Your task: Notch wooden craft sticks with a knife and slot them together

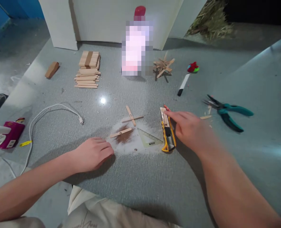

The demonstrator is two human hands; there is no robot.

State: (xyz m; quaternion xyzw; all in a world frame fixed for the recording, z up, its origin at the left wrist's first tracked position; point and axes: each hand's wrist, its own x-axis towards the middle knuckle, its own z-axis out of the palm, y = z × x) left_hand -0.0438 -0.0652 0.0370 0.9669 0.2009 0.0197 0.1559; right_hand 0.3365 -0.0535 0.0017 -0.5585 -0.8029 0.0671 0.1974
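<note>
Head view: the right hand (pixel 190 128) reaches over the grey desk (pixel 140 177), its fingers stretched and loosely spread, fingertips touching the top of a yellow knife (pixel 167 133) that lies flat just right of the desk's middle; nothing is pinched in that grip. The hand is a little blurred. The left hand (pixel 92 153) rests palm down on the desk, fingers loosely curled and together, holding nothing, just left of a pale dusty patch (pixel 130 139). On that patch lie one stick (pixel 120 132) over a brown smear, two crossed sticks (pixel 132 117) above it, and a clear set square (pixel 148 138) just beside the knife. Teal pliers (pixel 228 112) lie well apart to the right, with small wood chips (pixel 205 117) between them and the hand. Farther back: a marker (pixel 183 84), a red-green ball (pixel 193 67), a stick star (pixel 164 67), a blurred-out bottle with a red cap (pixel 139 11), a stack of sticks (pixel 88 68) and a wood block (pixel 52 69). At the left, a white cable (pixel 52 110) runs toward a pink power strip (pixel 6 136)
</note>
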